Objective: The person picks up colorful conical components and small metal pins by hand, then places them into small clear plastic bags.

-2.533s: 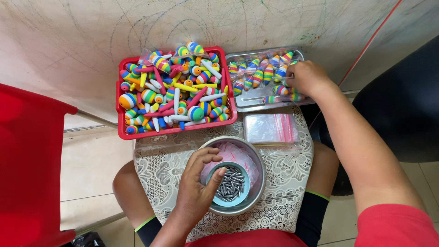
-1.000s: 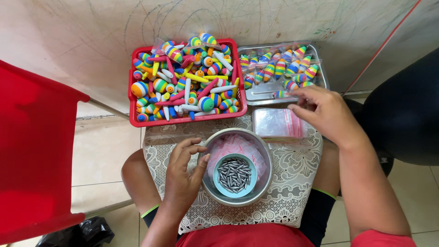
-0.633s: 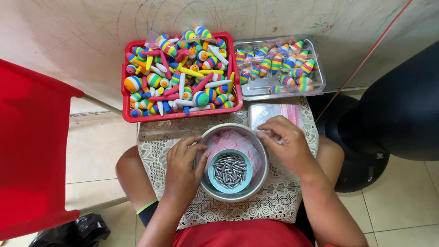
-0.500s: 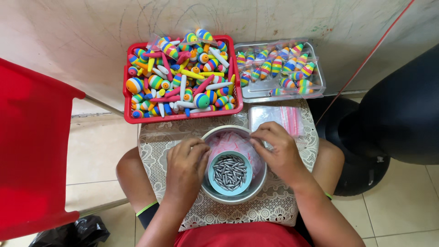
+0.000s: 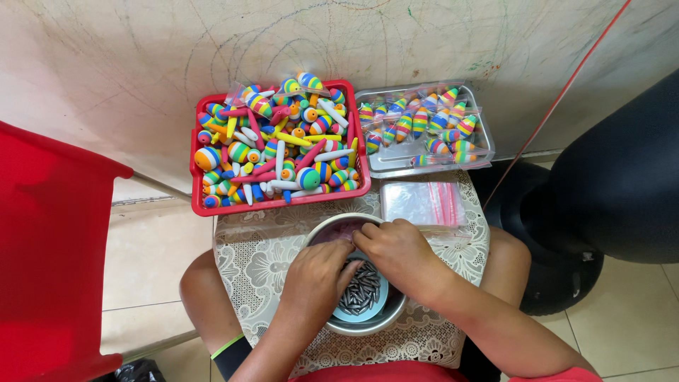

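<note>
Scribbled wall and tiled floor frame a small lace-covered bench on the person's lap. Head view: at 11 o'clock a red basket is heaped with loose striped floats and sticks; at 1 o'clock a metal tray holds a fair batch of bagged floats, with empty clear bags below it. At centre, both hands meet over a metal bowl: left hand and right hand curled, fingertips pinching something I cannot tell, above a blue cup of small grey weights. Much remains unpacked.
</note>
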